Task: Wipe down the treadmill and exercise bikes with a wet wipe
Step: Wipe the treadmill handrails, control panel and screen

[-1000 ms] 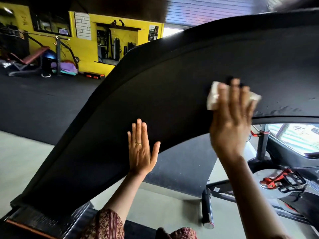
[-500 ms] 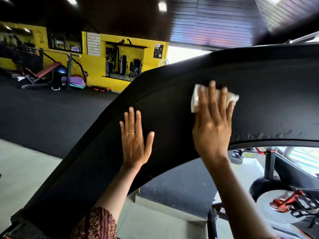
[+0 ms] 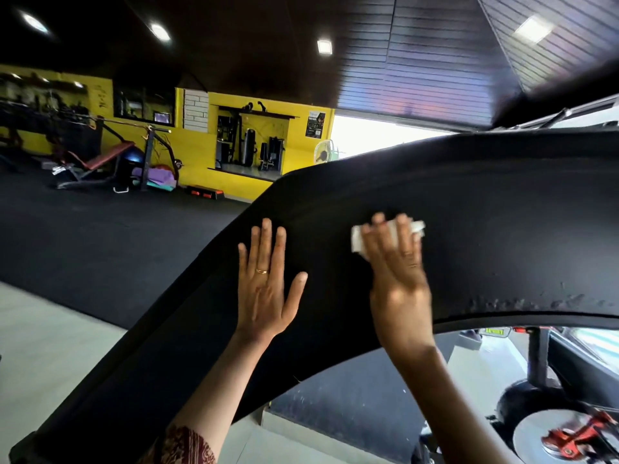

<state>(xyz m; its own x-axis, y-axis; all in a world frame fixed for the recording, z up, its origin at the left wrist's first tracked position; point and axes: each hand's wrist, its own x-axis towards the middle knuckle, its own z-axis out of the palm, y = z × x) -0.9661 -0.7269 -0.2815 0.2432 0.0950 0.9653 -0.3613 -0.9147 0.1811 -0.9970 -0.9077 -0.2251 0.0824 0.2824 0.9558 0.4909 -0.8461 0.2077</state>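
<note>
Nearest, at the bottom edge, a patterned maroon sleeve (image 3: 187,443) ends at the left forearm, and both bare arms reach up and away from the camera.

The left hand (image 3: 268,289) lies flat on the black treadmill surface (image 3: 485,212), fingers straight and slightly spread, thumb out to the right. It holds nothing. A gold ring (image 3: 262,271) sits on one finger.

Just to its right, and apart from it, the right hand (image 3: 397,276) presses the wet wipe (image 3: 356,241) against the same surface. The fingers lie straight and close together over the wipe, not curled round it. The white wipe is under the fingers and the far part of the palm. One crumpled end shows left of the fingers and a smaller corner right of them. The fingertips are a little blurred.

The black surface sweeps in a broad arc from the lower left up to the right edge. A line of small marks (image 3: 522,301) runs along its lower rim, right of the right hand.

Below that rim at lower right is an exercise bike's silver flywheel (image 3: 542,430) with a red pedal (image 3: 582,433), blurred.

Farther off, dark flooring leads to a yellow wall (image 3: 197,152). A weight bench (image 3: 100,159) stands at far left and a fan (image 3: 323,152) by the bright opening. Ceiling lights (image 3: 324,46) glow overhead.
</note>
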